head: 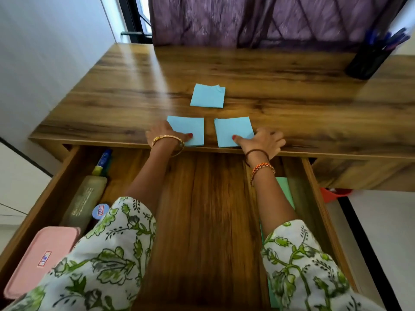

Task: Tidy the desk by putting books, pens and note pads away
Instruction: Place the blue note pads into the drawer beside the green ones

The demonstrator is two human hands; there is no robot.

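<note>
Now, step: slide both near pads off the front edge into the open wooden drawer (206,198).
Left hand (165,135): thumb presses left square blue paper note pad (187,129) at the wooden desk (112,104) front edge, fingers relaxed.
Right hand (261,142): thumb presses right blue note pad (233,130), fingers spread.
Third blue note pad (208,96): mid-desk, untouched.
Advice: press flat, so sheets stay together.

Three note pads (207,96) on desk (292,104); open drawer (206,221) in front.
</note>
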